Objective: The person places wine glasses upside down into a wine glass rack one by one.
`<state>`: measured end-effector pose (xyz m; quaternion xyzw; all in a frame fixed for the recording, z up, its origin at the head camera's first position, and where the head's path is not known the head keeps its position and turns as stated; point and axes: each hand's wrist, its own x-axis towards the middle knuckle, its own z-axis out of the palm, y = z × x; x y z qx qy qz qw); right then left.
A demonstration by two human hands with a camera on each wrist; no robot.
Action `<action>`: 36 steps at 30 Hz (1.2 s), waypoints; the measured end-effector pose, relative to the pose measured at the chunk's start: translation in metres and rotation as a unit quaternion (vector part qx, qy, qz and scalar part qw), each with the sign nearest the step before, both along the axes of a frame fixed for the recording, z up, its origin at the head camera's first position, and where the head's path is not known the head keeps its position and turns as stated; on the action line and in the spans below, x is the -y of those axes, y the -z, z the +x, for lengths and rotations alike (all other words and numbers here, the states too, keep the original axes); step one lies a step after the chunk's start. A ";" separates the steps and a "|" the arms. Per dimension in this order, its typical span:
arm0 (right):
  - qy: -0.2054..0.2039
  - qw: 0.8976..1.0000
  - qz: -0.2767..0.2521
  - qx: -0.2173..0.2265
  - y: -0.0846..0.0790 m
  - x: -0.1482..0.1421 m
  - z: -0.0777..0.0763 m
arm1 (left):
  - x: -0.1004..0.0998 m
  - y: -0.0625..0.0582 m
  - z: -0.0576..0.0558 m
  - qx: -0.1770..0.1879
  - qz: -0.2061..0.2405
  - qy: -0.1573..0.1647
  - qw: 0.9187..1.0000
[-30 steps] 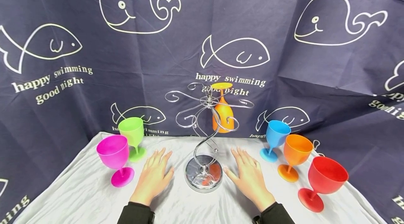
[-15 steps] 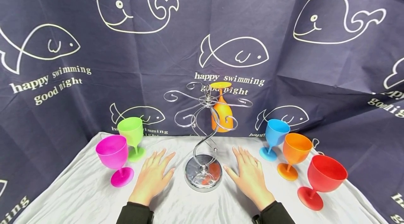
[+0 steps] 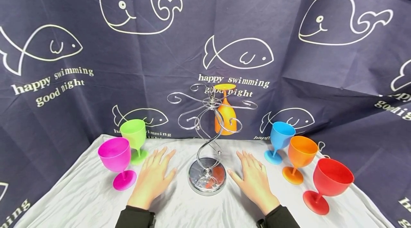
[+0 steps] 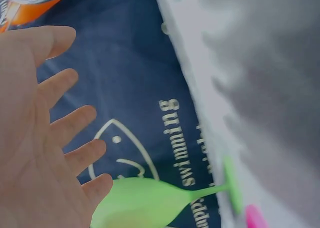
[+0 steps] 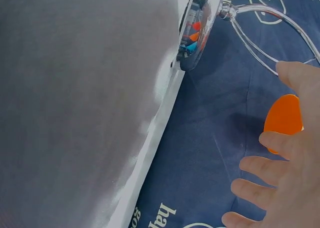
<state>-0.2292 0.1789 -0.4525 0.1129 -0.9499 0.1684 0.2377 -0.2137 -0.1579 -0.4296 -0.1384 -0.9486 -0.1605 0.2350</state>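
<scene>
A chrome goblet rack (image 3: 207, 181) with curled wire arms stands mid-table. From one of its rear arms an orange goblet (image 3: 226, 115) hangs upside down by its foot. My left hand (image 3: 153, 178) is left of the rack's base, palm down with fingers spread, holding nothing. Beyond and beside it stand a green goblet (image 3: 134, 138) and a magenta goblet (image 3: 116, 160), both upright. My right hand (image 3: 255, 181) is right of the base, fingers extended and holding nothing. To its right, a blue goblet (image 3: 280, 138), a second orange goblet (image 3: 300, 155) and a red goblet (image 3: 330, 181) stand upright.
The table wears a white cloth (image 3: 179, 213), its far edge just behind the rack. A dark blue curtain (image 3: 192, 14) printed with white whales, fish and lettering hangs behind and around the sides.
My left hand has shifted slightly to the left toward the green and magenta goblets. The right hand, the rack and the goblets stay where they were.
</scene>
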 end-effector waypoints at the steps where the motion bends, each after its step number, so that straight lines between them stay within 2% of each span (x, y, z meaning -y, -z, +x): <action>1: 0.000 1.000 0.000 -0.001 0.000 0.000 0.000 | 0.000 -0.003 0.000 -0.003 -0.001 -0.003 1.000; 6: -0.003 1.000 -0.001 -0.004 0.000 0.001 0.000 | 0.004 -0.018 0.005 -0.032 0.002 -0.013 0.999; 13: -0.004 1.000 0.004 -0.004 0.000 0.001 0.001 | 0.015 -0.039 0.012 -0.133 0.027 -0.017 0.991; 16: -0.005 1.000 0.004 -0.004 0.001 0.001 0.001 | 0.022 -0.046 0.015 -0.156 0.040 -0.033 0.986; 19: -0.006 1.000 0.004 0.002 0.001 0.001 0.000 | 0.031 -0.048 0.018 -0.157 0.054 -0.051 0.985; 28: -0.006 1.000 0.005 0.007 0.001 0.001 -0.001 | 0.058 -0.041 0.020 -0.153 0.062 -0.088 0.982; 34: -0.008 1.000 0.003 0.005 0.001 0.001 0.000 | 0.063 -0.043 0.022 -0.122 0.068 -0.099 0.985; 36: -0.008 1.000 0.002 0.009 0.001 0.001 0.000 | 0.062 -0.044 0.022 -0.133 0.071 -0.101 0.983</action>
